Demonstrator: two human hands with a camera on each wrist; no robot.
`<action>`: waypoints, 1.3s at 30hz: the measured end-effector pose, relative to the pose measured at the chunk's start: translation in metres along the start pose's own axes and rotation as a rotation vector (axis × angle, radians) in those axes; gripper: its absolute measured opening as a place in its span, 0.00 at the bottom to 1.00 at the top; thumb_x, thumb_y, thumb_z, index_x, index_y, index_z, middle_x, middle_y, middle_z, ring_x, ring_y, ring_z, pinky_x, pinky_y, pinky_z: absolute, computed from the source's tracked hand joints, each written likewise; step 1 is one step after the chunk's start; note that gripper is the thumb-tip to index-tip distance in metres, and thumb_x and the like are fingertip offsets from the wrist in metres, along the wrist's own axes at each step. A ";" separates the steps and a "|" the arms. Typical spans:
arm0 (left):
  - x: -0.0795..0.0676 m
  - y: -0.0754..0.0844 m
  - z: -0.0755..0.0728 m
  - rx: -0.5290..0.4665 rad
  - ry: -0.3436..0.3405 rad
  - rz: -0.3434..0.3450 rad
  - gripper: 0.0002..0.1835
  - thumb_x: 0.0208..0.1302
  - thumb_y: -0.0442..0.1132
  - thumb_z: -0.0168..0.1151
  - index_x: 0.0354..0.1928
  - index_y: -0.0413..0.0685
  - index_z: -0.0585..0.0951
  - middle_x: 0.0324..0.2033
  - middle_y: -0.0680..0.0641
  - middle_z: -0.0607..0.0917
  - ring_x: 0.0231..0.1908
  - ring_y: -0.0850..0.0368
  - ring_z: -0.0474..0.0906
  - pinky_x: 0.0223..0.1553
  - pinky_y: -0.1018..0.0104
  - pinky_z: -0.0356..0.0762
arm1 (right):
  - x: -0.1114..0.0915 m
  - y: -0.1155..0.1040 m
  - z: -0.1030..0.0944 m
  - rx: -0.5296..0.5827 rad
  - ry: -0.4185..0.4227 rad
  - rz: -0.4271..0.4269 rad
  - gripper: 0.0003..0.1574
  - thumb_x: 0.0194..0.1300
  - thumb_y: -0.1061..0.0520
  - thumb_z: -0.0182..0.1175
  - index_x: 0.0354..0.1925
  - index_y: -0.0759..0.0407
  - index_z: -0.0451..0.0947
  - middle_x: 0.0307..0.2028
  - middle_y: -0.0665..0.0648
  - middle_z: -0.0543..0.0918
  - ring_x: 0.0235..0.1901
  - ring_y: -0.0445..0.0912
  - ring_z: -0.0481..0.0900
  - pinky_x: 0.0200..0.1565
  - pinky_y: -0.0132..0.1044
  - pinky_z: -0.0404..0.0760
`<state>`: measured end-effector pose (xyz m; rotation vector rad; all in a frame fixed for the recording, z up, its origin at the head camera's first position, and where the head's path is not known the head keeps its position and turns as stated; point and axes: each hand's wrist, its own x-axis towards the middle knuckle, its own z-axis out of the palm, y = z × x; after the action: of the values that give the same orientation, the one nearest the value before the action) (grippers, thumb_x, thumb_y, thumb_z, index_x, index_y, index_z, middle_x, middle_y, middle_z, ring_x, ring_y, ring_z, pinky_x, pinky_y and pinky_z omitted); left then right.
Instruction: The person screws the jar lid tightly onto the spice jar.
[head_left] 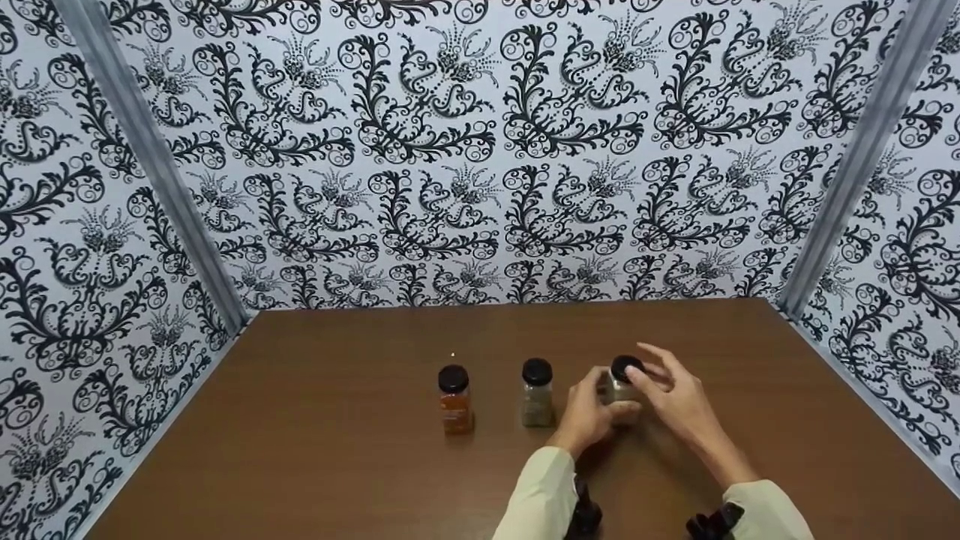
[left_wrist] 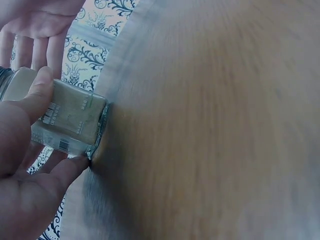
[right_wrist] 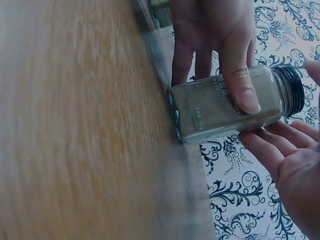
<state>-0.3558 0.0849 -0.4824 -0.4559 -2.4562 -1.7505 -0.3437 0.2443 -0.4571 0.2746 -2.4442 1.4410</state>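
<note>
My left hand point(head_left: 589, 416) grips a glass spice jar point(right_wrist: 225, 102) by its sides, the thumb lying across the printed front. Tan-green powder fills this jar, and a black ribbed lid point(right_wrist: 292, 90) closes it. The jar stands upright, its base right at the table. Around its upper part my right hand point(head_left: 679, 401) is spread, fingers fairly straight beyond the jar and thumb close by the lid. In the left wrist view, the jar point(left_wrist: 70, 110) shows a barcode on one side, its lid mostly cut off by the frame edge.
Left of the hands stands a second black-lidded jar point(head_left: 537, 394) with greenish contents. Farther left is a jar of orange-red spice point(head_left: 455, 401). All are on a brown wooden table point(head_left: 337, 465), enclosed by black-and-white patterned walls point(head_left: 450, 150) at the back and sides.
</note>
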 end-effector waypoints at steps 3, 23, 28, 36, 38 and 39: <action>0.001 0.000 0.000 0.015 0.001 -0.007 0.22 0.57 0.43 0.76 0.53 0.56 0.79 0.50 0.53 0.86 0.50 0.61 0.82 0.54 0.67 0.80 | 0.000 0.001 -0.001 -0.043 0.006 -0.048 0.28 0.73 0.47 0.59 0.68 0.49 0.72 0.60 0.66 0.81 0.55 0.57 0.84 0.53 0.31 0.83; 0.004 -0.002 0.001 0.052 0.001 -0.033 0.24 0.56 0.45 0.76 0.54 0.57 0.79 0.51 0.52 0.87 0.52 0.60 0.82 0.55 0.66 0.80 | 0.001 0.002 -0.003 -0.084 0.009 -0.095 0.26 0.73 0.49 0.60 0.66 0.50 0.75 0.60 0.62 0.82 0.53 0.52 0.85 0.51 0.28 0.81; 0.003 -0.002 0.000 0.064 0.000 -0.022 0.24 0.56 0.44 0.76 0.54 0.56 0.79 0.51 0.52 0.86 0.53 0.59 0.82 0.55 0.66 0.80 | 0.003 0.002 0.001 -0.042 0.036 -0.105 0.20 0.70 0.53 0.63 0.58 0.56 0.80 0.55 0.62 0.85 0.51 0.35 0.82 0.49 0.19 0.78; 0.003 -0.003 0.000 0.063 0.006 -0.011 0.23 0.54 0.45 0.78 0.52 0.56 0.80 0.48 0.53 0.86 0.48 0.62 0.81 0.51 0.68 0.79 | 0.002 0.000 0.003 0.001 0.008 -0.009 0.27 0.68 0.45 0.65 0.57 0.58 0.76 0.57 0.65 0.84 0.56 0.56 0.84 0.53 0.31 0.84; 0.003 -0.003 0.000 0.065 0.008 -0.010 0.23 0.54 0.44 0.78 0.51 0.56 0.80 0.46 0.53 0.86 0.47 0.62 0.80 0.50 0.68 0.79 | 0.002 -0.001 0.003 -0.002 0.001 0.006 0.30 0.68 0.43 0.65 0.60 0.57 0.74 0.58 0.66 0.83 0.56 0.58 0.83 0.55 0.39 0.85; 0.003 -0.003 -0.001 0.064 0.008 -0.010 0.23 0.53 0.44 0.78 0.51 0.56 0.80 0.46 0.53 0.86 0.47 0.62 0.80 0.50 0.68 0.79 | 0.001 -0.002 0.002 -0.009 0.000 0.007 0.31 0.68 0.43 0.64 0.62 0.56 0.73 0.58 0.67 0.82 0.56 0.59 0.83 0.55 0.42 0.85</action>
<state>-0.3599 0.0840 -0.4845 -0.4308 -2.5052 -1.6683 -0.3449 0.2414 -0.4562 0.2648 -2.4533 1.4320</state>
